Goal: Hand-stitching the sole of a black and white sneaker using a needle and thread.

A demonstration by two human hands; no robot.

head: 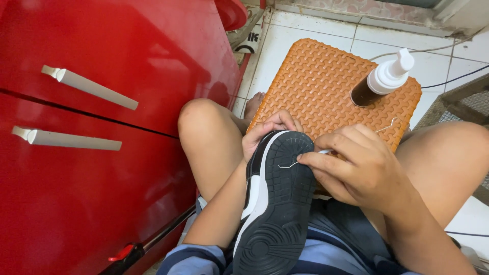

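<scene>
A black and white sneaker (277,198) lies sole-up on my lap, its black tread facing me. My left hand (265,135) grips the toe end from behind. My right hand (356,165) pinches a thin curved needle (288,165) at the sole's edge near the toe, with pale thread (388,126) trailing off past the knuckles. Behind the shoe stands an orange woven plastic stool (326,81), and on it lies a dark brown bottle with a white pump top (383,79).
A red cabinet (102,137) with two pale bar handles fills the left side, close to my left knee (201,114). White floor tiles (285,35) lie beyond the stool. A metal mesh frame (461,104) stands at right. A red-handled tool (133,251) lies low left.
</scene>
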